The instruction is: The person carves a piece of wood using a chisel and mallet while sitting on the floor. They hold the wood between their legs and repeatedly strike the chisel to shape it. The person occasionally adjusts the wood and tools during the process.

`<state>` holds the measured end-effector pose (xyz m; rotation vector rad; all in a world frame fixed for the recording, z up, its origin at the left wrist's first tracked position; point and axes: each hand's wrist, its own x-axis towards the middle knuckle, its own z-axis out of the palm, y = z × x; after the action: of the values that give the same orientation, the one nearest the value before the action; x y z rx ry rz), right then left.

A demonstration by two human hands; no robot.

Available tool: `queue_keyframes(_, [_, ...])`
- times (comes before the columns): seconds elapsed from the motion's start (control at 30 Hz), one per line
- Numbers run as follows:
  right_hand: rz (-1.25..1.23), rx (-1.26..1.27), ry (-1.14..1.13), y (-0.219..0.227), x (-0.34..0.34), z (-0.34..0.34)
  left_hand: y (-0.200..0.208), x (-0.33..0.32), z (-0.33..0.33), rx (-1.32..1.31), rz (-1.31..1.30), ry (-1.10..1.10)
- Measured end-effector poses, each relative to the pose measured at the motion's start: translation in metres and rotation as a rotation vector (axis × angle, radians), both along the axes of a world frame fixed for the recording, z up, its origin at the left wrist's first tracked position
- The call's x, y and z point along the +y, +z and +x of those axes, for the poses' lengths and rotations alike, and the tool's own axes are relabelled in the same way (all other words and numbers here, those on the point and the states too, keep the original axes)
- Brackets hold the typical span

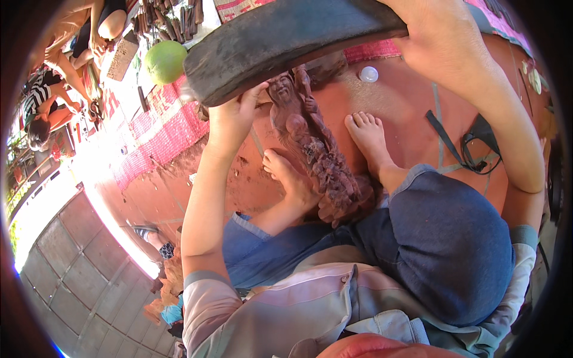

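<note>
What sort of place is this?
Probably a woodcarving workspace, perhaps partly outdoors: there's a reddish-brown carved bearded figure, a heavy dark wooden block and a cluster of slim hand tools.

L hand (234, 119) one end, R hand (440, 46) t'other, gripping dk curved block (292, 45); carved reddish fig. (316, 146) btwn bare feet (371, 138)!

Terracotta-red tiled floor (412, 143) spreads here, pale grout lines (439, 119) crossing it; a pink-and-white woven mat (156, 132) lies across it, and at left, harsh sunlight (113, 225) blazes beside grey square paving slabs (77, 262)!
</note>
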<state>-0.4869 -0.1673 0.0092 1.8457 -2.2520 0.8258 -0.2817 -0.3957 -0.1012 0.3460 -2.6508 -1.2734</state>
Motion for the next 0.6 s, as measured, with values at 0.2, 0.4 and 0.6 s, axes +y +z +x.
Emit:
queue_keyframes(0.2, [-0.117, -0.083, -0.013, -0.006, 0.004, -0.001, 0.009, 0.004, -0.004, -0.022, 0.182, -0.006])
queue_keyframes(0.4, [-0.203, -0.071, 0.000, -0.013, 0.003, 0.000, -0.005, -0.009, -0.004, 0.069, -0.220, -0.252])
queue_keyframes(0.6, [0.007, 0.107, -0.094, -0.020, 0.014, 0.001, 0.021, 0.007, -0.009, 0.063, -0.466, -0.255])
